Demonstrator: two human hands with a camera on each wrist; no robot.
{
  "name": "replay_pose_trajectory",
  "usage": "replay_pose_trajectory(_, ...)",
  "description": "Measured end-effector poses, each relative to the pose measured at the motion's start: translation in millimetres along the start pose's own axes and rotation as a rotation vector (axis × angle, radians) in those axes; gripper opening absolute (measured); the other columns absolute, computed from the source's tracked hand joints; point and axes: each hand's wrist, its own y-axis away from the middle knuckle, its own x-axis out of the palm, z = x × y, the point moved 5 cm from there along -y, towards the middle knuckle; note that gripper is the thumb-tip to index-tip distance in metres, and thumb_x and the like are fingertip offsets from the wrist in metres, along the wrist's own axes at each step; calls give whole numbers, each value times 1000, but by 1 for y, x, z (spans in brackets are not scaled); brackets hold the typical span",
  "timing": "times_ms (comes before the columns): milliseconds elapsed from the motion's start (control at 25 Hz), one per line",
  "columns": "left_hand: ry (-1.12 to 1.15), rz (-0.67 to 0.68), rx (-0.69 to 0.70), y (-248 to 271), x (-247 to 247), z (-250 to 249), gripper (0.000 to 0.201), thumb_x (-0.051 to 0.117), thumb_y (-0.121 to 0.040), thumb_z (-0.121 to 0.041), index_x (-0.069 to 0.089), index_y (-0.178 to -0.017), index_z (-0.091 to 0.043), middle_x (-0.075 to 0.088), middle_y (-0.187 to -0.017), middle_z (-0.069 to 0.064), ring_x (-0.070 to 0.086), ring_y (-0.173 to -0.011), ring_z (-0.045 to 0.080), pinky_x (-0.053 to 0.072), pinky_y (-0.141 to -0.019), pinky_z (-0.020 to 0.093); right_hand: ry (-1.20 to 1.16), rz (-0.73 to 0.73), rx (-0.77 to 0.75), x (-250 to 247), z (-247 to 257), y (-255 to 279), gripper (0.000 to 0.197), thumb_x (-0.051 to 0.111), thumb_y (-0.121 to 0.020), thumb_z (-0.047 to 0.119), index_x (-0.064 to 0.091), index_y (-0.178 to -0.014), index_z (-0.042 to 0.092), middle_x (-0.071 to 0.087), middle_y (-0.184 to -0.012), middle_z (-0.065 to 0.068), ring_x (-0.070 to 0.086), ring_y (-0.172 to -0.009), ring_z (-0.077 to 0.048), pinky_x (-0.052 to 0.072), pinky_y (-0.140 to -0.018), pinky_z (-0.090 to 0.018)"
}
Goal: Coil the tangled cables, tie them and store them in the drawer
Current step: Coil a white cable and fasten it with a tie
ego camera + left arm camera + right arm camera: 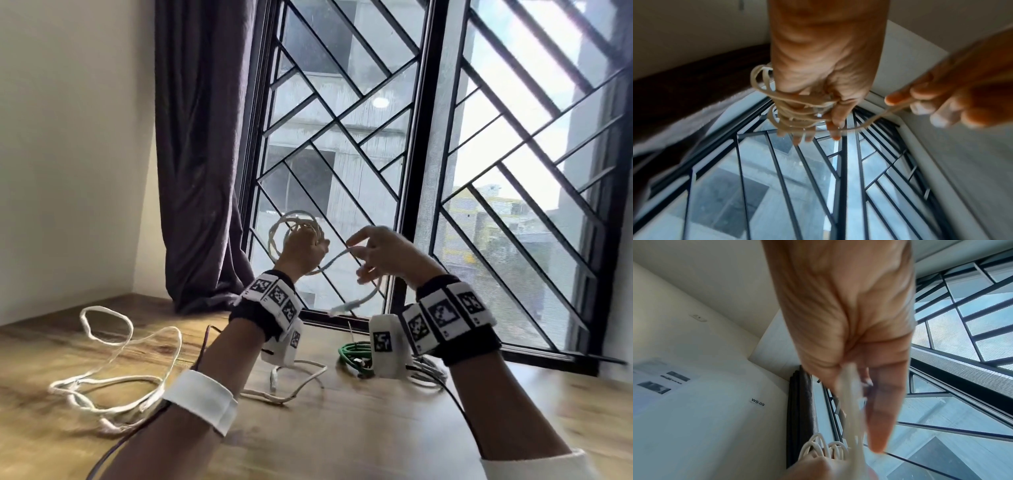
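Observation:
My left hand (303,248) is raised in front of the window and grips a coil of white cable (291,224). In the left wrist view the loops (795,112) wrap around its fingers. My right hand (371,255) pinches the same cable's free strand (337,257) just to the right of the left hand. From there the tail hangs down to a connector (342,308). In the right wrist view the pinched strand (851,402) is blurred, with the coil loops (824,446) below it. No drawer is in view.
On the wooden table (342,431) lie a loose white cable (113,377) at the left, a second white cable (291,380) in the middle, a green cable (354,354) and a pale cable (428,375) under my right wrist. A dark curtain (202,154) and a barred window (496,171) stand behind.

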Motion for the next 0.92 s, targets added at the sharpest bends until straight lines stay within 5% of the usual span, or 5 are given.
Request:
replay_pose_trajectory(160,262,585,-124,15,23,-9,23,43,-98,-7,60,-84,0,69,-81,9,64,-65,18,50,-66,32,195,-381,-249,-43,7,6,14,51,-94,12,61,-103,16,57,-72,4,55,-54,-10,41,-47,-7)
replay_pose_trajectory(240,361,784,-151,30,30,-14,29,40,-100,-8,56,-76,-3,70,-64,4,63,-48,17,49,-54,27,168,-479,-343,-64,6,10,13,49,-94,15,59,-100,22,57,-76,3,52,-65,-13,41,-57,-17)
replay_pose_trajectory(440,723,764,-200,36,19,-35,37,43,-99,-30,39,-65,-17,31,-41,-10,27,-36,5,21,-39,17,218,-508,-220,-84,-26,-2,19,39,-97,27,49,-109,16,63,-74,2,53,-62,-15,41,-67,-32)
replay_pose_trajectory(720,1151,937,-214,42,16,-56,44,41,-93,-21,32,-51,-23,32,-37,-12,22,-32,2,13,-35,16,699,-231,-112,-54,-59,-12,35,52,-92,18,53,-127,15,42,-136,-6,38,-128,-23,34,-105,-42)
replay_pose_trajectory(920,1295,935,-202,43,17,-64,48,32,-96,-18,27,-49,-22,30,-35,-12,25,-28,2,13,-37,19,-186,-117,-408,-28,-1,4,41,36,-99,35,49,-133,17,51,-136,-1,47,-123,-8,39,-99,-21)
